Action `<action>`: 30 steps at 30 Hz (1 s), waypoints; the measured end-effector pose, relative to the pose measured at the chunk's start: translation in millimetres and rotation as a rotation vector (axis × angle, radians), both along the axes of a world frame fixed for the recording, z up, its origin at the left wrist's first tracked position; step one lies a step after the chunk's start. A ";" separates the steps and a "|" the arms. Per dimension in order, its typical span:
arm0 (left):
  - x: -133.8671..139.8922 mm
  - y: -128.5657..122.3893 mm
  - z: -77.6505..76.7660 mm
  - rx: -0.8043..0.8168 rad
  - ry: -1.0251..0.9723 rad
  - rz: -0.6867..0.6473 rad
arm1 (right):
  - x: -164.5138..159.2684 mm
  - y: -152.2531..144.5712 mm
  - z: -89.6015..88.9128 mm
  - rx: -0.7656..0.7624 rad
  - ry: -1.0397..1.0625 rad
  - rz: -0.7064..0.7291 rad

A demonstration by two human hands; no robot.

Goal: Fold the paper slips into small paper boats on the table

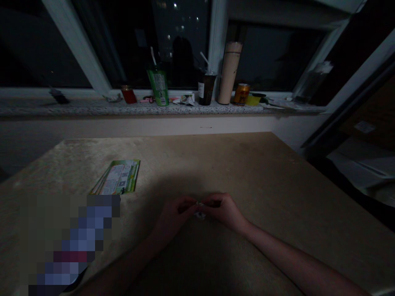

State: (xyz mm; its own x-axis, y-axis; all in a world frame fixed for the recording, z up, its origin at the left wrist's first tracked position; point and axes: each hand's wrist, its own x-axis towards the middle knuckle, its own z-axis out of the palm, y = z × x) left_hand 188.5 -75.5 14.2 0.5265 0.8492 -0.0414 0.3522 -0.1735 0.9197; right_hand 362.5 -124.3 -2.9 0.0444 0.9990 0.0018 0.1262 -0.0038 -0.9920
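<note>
Between my two hands, low over the middle of the table [247,172], is a small pale, crumpled-looking piece [200,214]; the dim light hides what kind of thing it is. My left hand [177,211] pinches it from the left with thumb and forefinger. From the right, my right hand [224,209] pinches the same piece, and the fingertips of both hands nearly meet. A dark shadow spreads over the tabletop around them.
Printed green and white cards [121,177] lie fanned at the left, above a blurred-out area. Along the windowsill [179,110] stand a green cup [159,86], a dark cup with a straw [205,88], a tall beige bottle [230,74], an orange can [241,94] and a red jar [128,94].
</note>
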 end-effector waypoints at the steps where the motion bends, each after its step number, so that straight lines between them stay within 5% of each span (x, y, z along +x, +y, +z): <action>1: 0.2 -0.3 0.3 0.005 0.003 0.001 | -0.2 0.2 -0.4 -0.006 0.014 -0.001; 30: -3.8 5.9 -0.2 -0.021 -0.042 0.191 | 9.4 6.6 2.1 -0.008 0.267 -0.162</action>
